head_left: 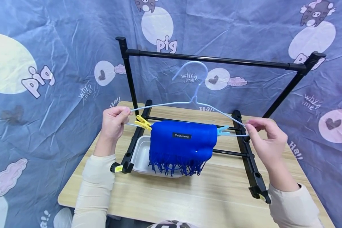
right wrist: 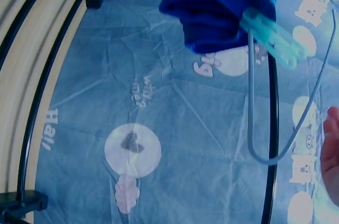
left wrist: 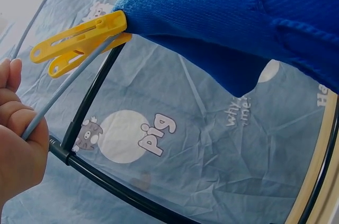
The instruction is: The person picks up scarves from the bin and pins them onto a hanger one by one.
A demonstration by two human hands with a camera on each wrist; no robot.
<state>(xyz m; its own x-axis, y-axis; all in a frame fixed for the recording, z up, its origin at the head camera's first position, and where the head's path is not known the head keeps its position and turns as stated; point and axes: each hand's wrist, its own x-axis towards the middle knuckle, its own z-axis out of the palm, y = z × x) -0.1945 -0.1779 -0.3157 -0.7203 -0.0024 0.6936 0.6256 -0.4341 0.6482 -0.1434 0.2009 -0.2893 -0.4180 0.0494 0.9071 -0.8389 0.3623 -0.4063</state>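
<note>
A pale blue clothes hanger [head_left: 174, 103] is held up in front of the black rack. Over its lower bar hangs a folded blue scarf [head_left: 182, 142] with a fringe and a "Cashmere" label. A yellow clothespin [left wrist: 87, 38] clips the scarf's left side to the bar, a light blue clothespin [right wrist: 273, 38] its right side. My left hand [head_left: 114, 122] grips the hanger's left end, fingers curled round the wire. My right hand [head_left: 268, 139] is at the right end, thumb and forefinger bent toward the corner; the right wrist view shows a gap between that corner and the hand.
The black rack [head_left: 216, 60] stands on the wooden table [head_left: 216, 186], its top bar behind the hanger's hook. A white plastic basin [head_left: 138, 158] sits under the scarf at the rack's left foot. Blue patterned cloth [head_left: 74, 38] hangs behind and on both sides.
</note>
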